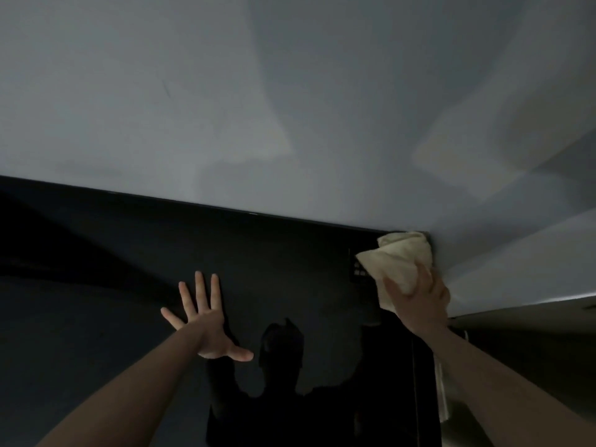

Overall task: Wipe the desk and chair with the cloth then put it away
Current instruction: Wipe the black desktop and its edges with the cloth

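Head view: a person's 2 bare arms reach up toward a large dark glossy panel that stands against a pale grey wall. The right hand grips a bunched cream cloth at the panel's upper right corner, fingers curled over the lower part of the bundle with the thumb on its left side. The cloth's long axis runs from the hand up toward the corner, tilted slightly left, and its rounded top meets the thin black upper edge just where the panel ends and the wall begins. A loose fold hangs below the thumb on the left.

The left hand is open, all 5 fingers spread wide, palm toward the dark surface, well left of the cloth; whether the palm actually touches the panel cannot be told. The glossy surface mirrors a dim silhouette of the person with raised arms between the 2 forearms.

No container shows in this view.

The panel's top edge slopes down from left to right. Broad dark surface lies bare left of the open hand and between the hands. Right of the corner the wall carries on, with a pale strip, too dim to identify, hanging behind the right forearm.
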The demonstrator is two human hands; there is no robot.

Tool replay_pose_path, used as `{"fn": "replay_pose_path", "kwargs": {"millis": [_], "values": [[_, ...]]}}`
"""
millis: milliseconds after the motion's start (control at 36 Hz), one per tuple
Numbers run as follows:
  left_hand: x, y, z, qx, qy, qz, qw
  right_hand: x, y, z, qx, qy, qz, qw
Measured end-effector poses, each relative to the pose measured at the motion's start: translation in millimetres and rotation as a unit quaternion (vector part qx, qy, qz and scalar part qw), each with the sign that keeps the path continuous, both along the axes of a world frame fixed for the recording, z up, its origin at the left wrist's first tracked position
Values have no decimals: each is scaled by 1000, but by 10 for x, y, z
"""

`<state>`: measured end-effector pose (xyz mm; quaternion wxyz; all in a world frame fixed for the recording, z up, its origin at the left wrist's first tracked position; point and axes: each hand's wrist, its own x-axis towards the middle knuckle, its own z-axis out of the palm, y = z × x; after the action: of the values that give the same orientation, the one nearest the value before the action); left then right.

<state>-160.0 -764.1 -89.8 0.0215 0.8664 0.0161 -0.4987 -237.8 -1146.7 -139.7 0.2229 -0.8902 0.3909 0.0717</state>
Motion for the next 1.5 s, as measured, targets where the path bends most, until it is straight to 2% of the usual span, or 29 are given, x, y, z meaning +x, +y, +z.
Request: {"fn": "replay_pose_path", "kwargs": {"millis": [194, 333, 417, 583, 722, 1333, 1417, 1500], "values": [[16, 52, -53, -13, -8, -3, 1000, 421, 276, 34, 8, 53, -68, 996], [11, 92, -91, -25, -19, -3, 999, 860, 728, 17, 13, 66, 35, 997], [1, 124, -121, -33, -28, -12, 999, 1044, 1094, 11, -15, 94, 69, 993], [0, 155, -125, -43, -33, -17, 998, 1145, 1631, 75, -6, 106, 170, 980], [7, 182, -109, -42, -32, -23, 998, 1067, 1699, 126, -1, 112, 183, 977], [20, 344, -272, -75, -60, -51, 994, 1183, 1910, 125, 1, 172, 103, 980], [77, 566, -237, -114, -91, -89, 985, 1228, 1995, 169, 6, 176, 89, 980], [208, 996, -178, -159, -159, -149, 963, 1297, 2170, 218, 9, 191, 88, 978]]}}
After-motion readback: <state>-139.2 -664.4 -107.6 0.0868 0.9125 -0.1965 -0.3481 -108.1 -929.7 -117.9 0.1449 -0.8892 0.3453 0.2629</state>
